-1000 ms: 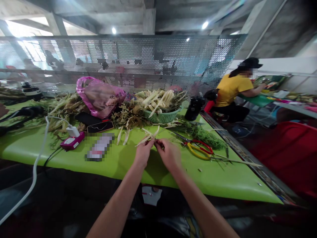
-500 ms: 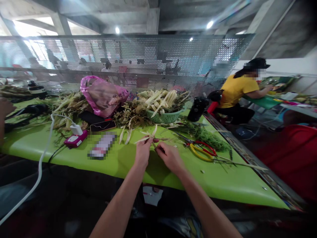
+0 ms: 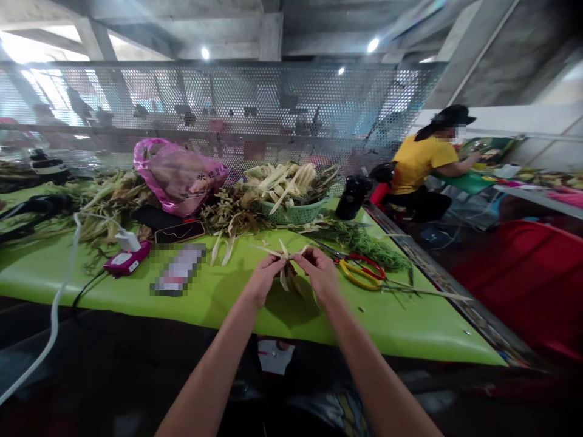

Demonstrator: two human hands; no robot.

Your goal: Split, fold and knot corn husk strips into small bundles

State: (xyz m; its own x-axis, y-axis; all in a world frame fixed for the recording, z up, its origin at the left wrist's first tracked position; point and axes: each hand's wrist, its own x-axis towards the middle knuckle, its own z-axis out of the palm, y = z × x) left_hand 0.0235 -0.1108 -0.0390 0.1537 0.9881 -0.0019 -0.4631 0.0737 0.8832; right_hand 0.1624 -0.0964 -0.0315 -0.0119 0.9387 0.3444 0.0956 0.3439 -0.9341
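Note:
Over the green table [image 3: 182, 309], my left hand [image 3: 264, 276] and my right hand [image 3: 320, 273] meet at the fingertips. Both pinch a small bundle of pale dried leaf strips [image 3: 284, 280], which look like corn husk. Some strips stick up and to the left above the fingers, and others hang down between the hands. The exact crossing point is partly hidden by my thumbs. Right of my right hand lie scissors [image 3: 362, 274] with red and yellow handles. Behind the hands a green basket [image 3: 296, 213] holds a pile of similar pale strips.
A pink plastic bag [image 3: 175, 176], dried husks [image 3: 113, 194], a phone [image 3: 180, 270], a second phone [image 3: 180, 233] and a pink power block with a cable [image 3: 126, 258] lie leftward. A dark bottle [image 3: 350, 197] and green stringy strands [image 3: 368, 243] lie rightward. A person in yellow [image 3: 416, 164] sits beyond.
My right hand has risen to level with the left, and strips now hang down between the hands. The view has shifted slightly right.

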